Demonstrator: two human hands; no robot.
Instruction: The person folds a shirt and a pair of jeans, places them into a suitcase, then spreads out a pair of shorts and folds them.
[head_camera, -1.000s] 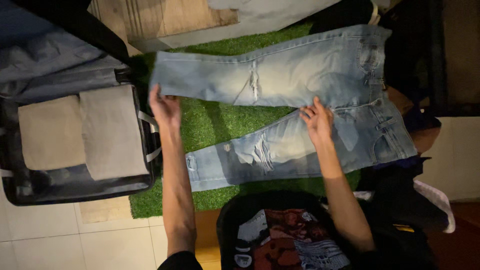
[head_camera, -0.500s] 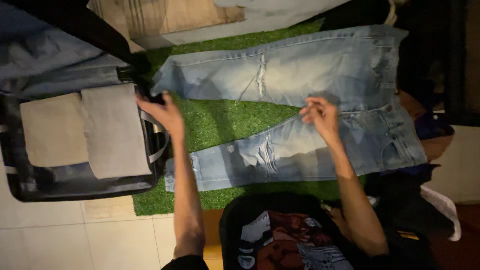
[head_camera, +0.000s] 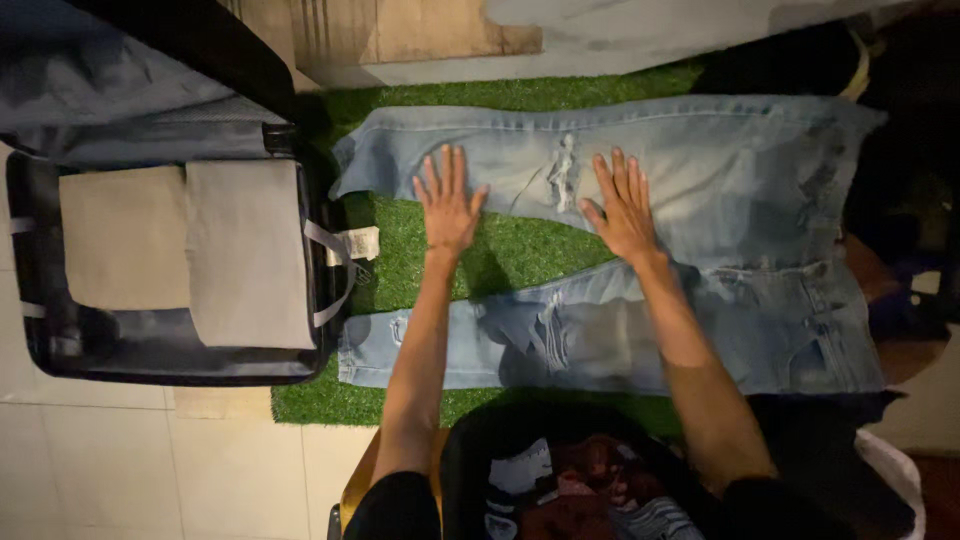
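A pair of light blue ripped jeans (head_camera: 720, 170) lies spread on a green artificial grass mat (head_camera: 505, 255), its legs pointing left and splayed apart. My left hand (head_camera: 447, 204) rests flat, fingers spread, on the lower edge of the far leg. My right hand (head_camera: 622, 207) lies flat on the same leg, just right of the torn knee patch. The near leg (head_camera: 560, 340) passes under both my forearms. Neither hand holds anything.
An open dark suitcase (head_camera: 40, 340) lies at the left with two folded beige garments (head_camera: 250, 250) inside and a strap with a white tag (head_camera: 360, 243). Pale floor tiles (head_camera: 150, 470) are at lower left. Dark clothing is piled at the right.
Both hands let go of the jeans' edges and moved up and inward. They now press flat on the far leg. The legs lie a little straighter.
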